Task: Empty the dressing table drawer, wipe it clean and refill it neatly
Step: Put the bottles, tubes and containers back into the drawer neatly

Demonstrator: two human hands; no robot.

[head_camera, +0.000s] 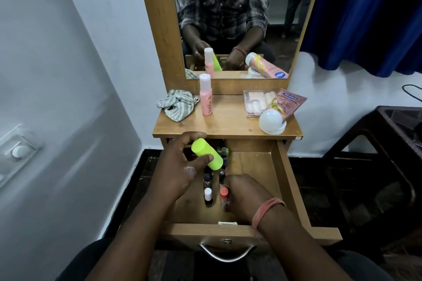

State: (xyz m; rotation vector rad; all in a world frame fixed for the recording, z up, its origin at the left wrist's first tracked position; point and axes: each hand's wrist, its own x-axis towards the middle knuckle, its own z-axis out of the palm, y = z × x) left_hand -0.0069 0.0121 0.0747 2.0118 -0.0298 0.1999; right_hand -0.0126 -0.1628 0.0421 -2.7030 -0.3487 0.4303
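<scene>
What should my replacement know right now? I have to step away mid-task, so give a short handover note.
Left hand holds a lime-green bottle above the open drawer. Right hand grips a coral-capped bottle inside the drawer.
On the tabletop: striped cloth, pink bottle, clear box, pink tube.
Small bottles stand along the drawer's left side.
Whether emptying or refilling cannot be told; the right half of the drawer is bare.

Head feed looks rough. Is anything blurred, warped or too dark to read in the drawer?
Head view: wide-angle bends the mirror frame and left wall; wall smeared by motion blur; small bottles at the drawer back sit in shadow, labels unreadable; lime container sharp.
</scene>
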